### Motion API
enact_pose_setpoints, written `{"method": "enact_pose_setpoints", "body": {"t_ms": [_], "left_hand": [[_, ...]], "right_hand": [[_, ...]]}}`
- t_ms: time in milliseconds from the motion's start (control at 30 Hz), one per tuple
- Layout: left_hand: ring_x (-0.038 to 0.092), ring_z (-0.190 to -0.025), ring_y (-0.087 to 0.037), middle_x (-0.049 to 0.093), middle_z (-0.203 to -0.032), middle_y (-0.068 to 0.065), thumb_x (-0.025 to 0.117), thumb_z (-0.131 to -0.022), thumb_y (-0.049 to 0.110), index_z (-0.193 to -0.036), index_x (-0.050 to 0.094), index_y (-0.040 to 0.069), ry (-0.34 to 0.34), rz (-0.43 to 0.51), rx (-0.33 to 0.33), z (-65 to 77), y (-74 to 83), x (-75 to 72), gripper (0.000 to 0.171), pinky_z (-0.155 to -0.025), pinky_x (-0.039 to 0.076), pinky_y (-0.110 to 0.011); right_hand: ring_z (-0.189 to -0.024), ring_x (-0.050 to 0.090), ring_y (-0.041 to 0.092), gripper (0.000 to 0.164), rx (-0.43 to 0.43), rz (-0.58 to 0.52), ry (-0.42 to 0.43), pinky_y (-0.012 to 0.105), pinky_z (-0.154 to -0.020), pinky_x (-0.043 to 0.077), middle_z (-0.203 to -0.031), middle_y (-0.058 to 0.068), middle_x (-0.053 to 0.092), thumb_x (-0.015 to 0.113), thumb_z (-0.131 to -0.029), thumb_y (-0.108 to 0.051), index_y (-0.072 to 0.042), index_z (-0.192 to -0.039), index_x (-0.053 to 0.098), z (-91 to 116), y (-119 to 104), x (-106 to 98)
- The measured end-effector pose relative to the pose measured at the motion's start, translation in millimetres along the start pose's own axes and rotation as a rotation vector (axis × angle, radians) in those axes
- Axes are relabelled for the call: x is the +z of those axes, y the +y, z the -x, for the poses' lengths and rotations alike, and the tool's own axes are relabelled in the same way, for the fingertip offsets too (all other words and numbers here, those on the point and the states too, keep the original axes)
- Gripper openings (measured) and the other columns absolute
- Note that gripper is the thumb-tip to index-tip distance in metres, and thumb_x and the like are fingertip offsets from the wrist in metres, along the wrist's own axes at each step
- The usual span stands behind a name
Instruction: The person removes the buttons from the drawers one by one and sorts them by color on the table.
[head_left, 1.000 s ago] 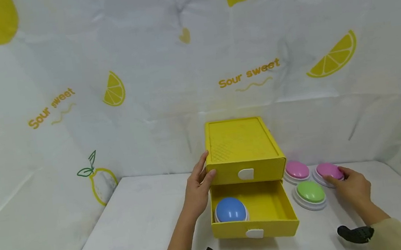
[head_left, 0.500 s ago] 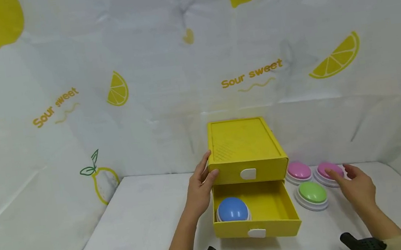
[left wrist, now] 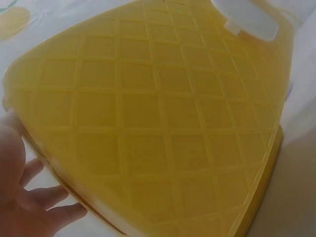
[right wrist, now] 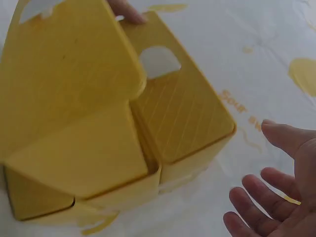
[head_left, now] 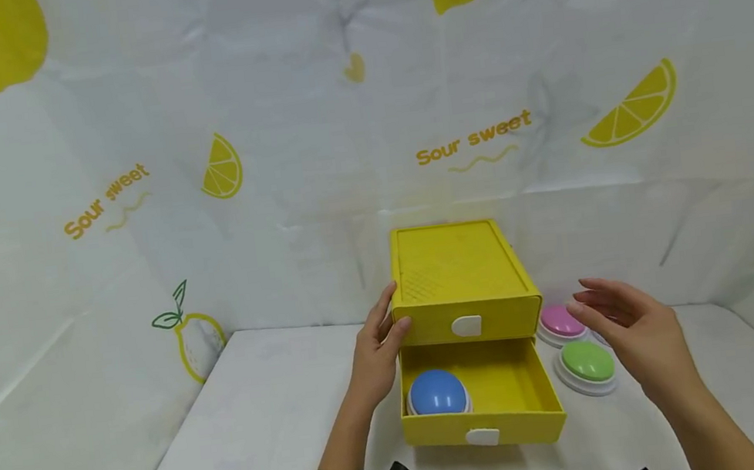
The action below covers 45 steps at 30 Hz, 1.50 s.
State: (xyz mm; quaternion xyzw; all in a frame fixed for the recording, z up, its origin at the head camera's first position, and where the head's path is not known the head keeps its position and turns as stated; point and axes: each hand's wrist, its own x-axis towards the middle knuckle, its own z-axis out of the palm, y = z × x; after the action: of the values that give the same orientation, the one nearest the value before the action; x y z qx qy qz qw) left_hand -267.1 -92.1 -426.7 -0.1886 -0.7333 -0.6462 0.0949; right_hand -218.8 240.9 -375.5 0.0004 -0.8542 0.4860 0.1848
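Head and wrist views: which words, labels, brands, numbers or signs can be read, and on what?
"Sour sweet": backdrop cloth, left side, head view.
"Sour sweet": same cloth, right of centre, head view.
"Sour sw", blurred: cloth, right wrist view, cut off at the right hand.
No lettering shows on the yellow drawer box or buttons.

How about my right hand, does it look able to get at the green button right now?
Probably yes. The right hand appears empty, close to the green button, and nothing seems to cover that button, which sits in the open beside the pulled-out lower drawer.
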Motion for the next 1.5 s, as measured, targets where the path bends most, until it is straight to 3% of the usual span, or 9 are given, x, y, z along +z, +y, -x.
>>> {"method": "enact_pose_setpoints", "body": {"t_ms": [267, 467, 600, 800, 967, 1167, 1333, 1500], "left_hand": [[0.041, -0.149, -0.024, 0.030, -0.166, 0.007, 0.053, -0.106, 0.031, -0.157, 0.032, 0.042, 0.004, -0.006, -0.006, 1.0, 1.7, -1.8, 0.056, -0.114, 0.045, -0.046], [0.041, -0.149, -0.023, 0.030, -0.166, 0.006, 0.052, -0.107, 0.029, -0.158, 0.031, 0.039, -0.005, 0.008, 0.004, 0.3, 1.2, 0.5, 0.056, -0.115, 0.044, -0.043], [0.041, -0.149, -0.024, 0.030, -0.166, 0.005, 0.052, -0.107, 0.028, -0.158, 0.031, 0.038, -0.009, 0.004, 0.002, -1.5, 0.8, 1.9, 0.057, -0.115, 0.044, -0.043], [0.039, -0.150, -0.026, 0.029, -0.167, 0.000, 0.051, -0.107, 0.030, -0.160, 0.028, 0.035, -0.037, 0.004, 0.012, -4.5, -0.4, 5.7, 0.058, -0.116, 0.043, -0.044], [0.040, -0.149, -0.026, 0.030, -0.166, -0.001, 0.051, -0.107, 0.029, -0.160, 0.029, 0.034, -0.020, 0.002, 0.019, -2.8, -1.3, 2.0, 0.058, -0.115, 0.044, -0.044], [0.041, -0.149, -0.024, 0.029, -0.167, 0.004, 0.052, -0.106, 0.034, -0.158, 0.030, 0.040, -0.017, -0.013, 0.011, -1.5, 0.5, -0.3, 0.057, -0.115, 0.045, -0.045], [0.041, -0.148, -0.023, 0.029, -0.166, 0.006, 0.052, -0.106, 0.035, -0.157, 0.031, 0.041, -0.011, -0.017, 0.008, -1.0, 1.6, -1.8, 0.056, -0.115, 0.044, -0.047], [0.040, -0.149, -0.023, 0.029, -0.167, 0.007, 0.052, -0.106, 0.033, -0.157, 0.030, 0.042, -0.013, -0.008, 0.003, -1.0, 1.4, -0.8, 0.056, -0.116, 0.043, -0.047]], "right_hand": [[-0.097, 0.066, -0.007, 0.041, -0.105, -0.034, -0.180, 0.008, -0.083, 0.053, -0.109, -0.015, 0.071, 0.072, -0.095, -0.038, -0.012, -0.126, 0.067, 8.8, -55.2, 17.3], [-0.094, 0.068, 0.001, 0.032, -0.157, -0.137, -0.231, 0.012, -0.084, 0.056, -0.103, -0.007, 0.074, 0.075, -0.093, -0.027, -0.008, -0.118, 0.071, 17.7, -75.0, 39.1], [-0.097, 0.068, 0.002, 0.032, -0.122, -0.186, -0.276, 0.013, -0.087, 0.055, -0.106, -0.002, 0.074, 0.075, -0.093, -0.027, -0.009, -0.119, 0.070, 24.5, -77.0, 52.4], [-0.099, 0.067, -0.001, 0.037, -0.060, -0.143, -0.338, 0.011, -0.088, 0.053, -0.117, 0.004, 0.073, 0.072, -0.094, -0.035, -0.013, -0.124, 0.069, 26.6, -72.1, 63.7], [-0.103, 0.069, 0.006, 0.039, -0.045, -0.161, -0.412, 0.013, -0.088, 0.054, -0.119, 0.004, 0.073, 0.071, -0.095, -0.037, -0.013, -0.125, 0.070, 23.1, -69.6, 81.6], [-0.108, 0.070, 0.017, 0.041, -0.063, -0.120, -0.524, 0.031, -0.095, 0.059, -0.120, 0.004, 0.073, 0.072, -0.094, -0.038, -0.011, -0.124, 0.070, 24.7, -65.4, 98.7], [-0.116, 0.067, 0.025, 0.047, -0.099, -0.068, -0.650, 0.048, -0.101, 0.056, -0.126, 0.007, 0.071, 0.073, -0.092, -0.040, -0.009, -0.127, 0.068, 26.8, -62.9, 107.4], [-0.125, 0.062, 0.030, 0.052, -0.067, -0.036, -0.692, 0.056, -0.105, 0.051, -0.132, 0.006, 0.068, 0.074, -0.091, -0.042, -0.011, -0.132, 0.066, 29.0, -62.0, 109.5]]}}
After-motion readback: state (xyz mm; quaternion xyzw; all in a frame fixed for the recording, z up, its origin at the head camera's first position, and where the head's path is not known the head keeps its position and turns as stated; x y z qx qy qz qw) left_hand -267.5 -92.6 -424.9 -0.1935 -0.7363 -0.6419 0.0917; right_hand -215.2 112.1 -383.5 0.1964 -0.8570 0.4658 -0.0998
